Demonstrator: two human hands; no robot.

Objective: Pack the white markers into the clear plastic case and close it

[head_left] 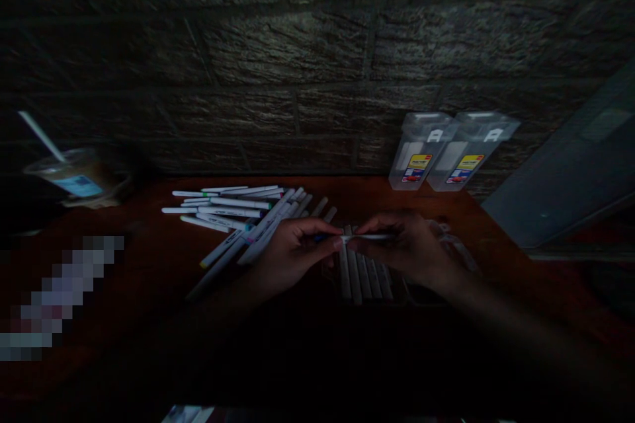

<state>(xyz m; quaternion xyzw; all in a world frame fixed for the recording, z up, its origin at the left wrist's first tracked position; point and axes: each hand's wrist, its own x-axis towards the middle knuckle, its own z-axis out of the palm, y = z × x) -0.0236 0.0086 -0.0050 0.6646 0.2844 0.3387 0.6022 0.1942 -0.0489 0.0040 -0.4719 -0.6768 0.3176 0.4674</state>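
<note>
"What are the hands doing beside that loose pile of white-barrelled markers (240,203)?"

"Both are to its right. The left hand (292,248) is nearer the pile, the right hand (414,244) farther off, and a slim white marker (374,236) lies almost level between them."

"How do the fingers sit?"

"On the left, thumb and forefinger are nearly closed, pinching the marker's left end. On the right, thumb and fingers are closed around it too, with the barrel running back under the hand. It's dim, so I can't tell whether its cap is on."

"And below the hands?"

"A row of pale markers (364,274), side by side, right of the pile and pointing towards the person. There's some clear, crumpled-looking plastic (461,251) past the right hand, too dark to make out properly."

"What else is around the pile?"

"It lies on a reddish-brown wooden table (347,201). Well to its left is a clear plastic cup with a white straw and a blue label (82,178), in a brown holder (113,190). Beyond it, to the right, two clear upright plastic cases with yellow-and-blue labels (413,155) stand near each other. Behind it rises a dark wall of rough blocks (297,46)."
</note>
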